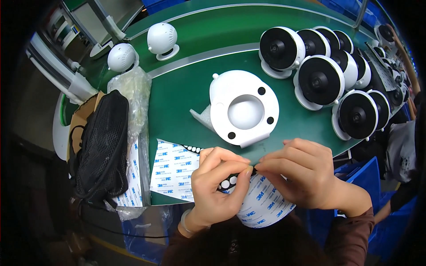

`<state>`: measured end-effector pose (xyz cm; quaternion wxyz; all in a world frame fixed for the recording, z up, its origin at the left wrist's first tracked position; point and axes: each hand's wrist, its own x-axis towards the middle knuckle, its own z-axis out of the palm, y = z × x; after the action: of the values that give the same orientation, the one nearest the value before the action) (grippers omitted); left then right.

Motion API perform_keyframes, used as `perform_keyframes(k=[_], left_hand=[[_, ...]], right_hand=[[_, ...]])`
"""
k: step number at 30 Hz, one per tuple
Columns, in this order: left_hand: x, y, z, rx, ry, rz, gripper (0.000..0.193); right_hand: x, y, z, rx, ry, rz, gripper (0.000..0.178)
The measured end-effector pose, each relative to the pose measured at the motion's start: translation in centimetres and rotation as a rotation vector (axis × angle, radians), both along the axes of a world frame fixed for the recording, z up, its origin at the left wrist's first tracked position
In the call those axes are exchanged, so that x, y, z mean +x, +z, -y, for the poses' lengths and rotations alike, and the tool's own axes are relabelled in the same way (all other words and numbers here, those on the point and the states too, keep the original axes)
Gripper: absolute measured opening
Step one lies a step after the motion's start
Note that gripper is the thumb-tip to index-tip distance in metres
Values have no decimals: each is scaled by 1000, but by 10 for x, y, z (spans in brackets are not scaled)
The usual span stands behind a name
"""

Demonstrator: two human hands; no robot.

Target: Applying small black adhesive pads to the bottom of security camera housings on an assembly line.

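My left hand [219, 186] is closed in a pinch on a sheet of round adhesive pads [228, 182], whose black strip with white dots shows beside the fingers. The sheet's printed white backing [262, 201] curls down between my hands. My right hand [304, 175] pinches at the sheet's edge, its fingertips meeting those of the left; a dark bit there is too small to make out. Just beyond lies a white device housing [217, 95] with a round opening and three black round pads on its upward face. A grey-white foam piece [204, 117] sticks out from its left side.
Several white round cameras with black fronts [319, 82] stand at the right of the green table [177, 97]. Two more white units [162, 39] sit at the far left. A black mesh bag [104, 146] and clear plastic wrap [135, 97] line the left edge. Blue bins [366, 177] stand lower right.
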<state>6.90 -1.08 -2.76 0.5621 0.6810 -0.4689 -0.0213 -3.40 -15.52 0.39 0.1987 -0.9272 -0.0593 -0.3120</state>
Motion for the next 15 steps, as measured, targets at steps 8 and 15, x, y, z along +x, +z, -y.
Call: perform_keyframes(k=[8,15], left_hand=[[0,-2,2,-8,-2,12,5],[-3,-3,2,8,4,-44,5]], right_hand=[[2,2,1,47,7,-36,23],[6,11,7,50,75,-179,22]])
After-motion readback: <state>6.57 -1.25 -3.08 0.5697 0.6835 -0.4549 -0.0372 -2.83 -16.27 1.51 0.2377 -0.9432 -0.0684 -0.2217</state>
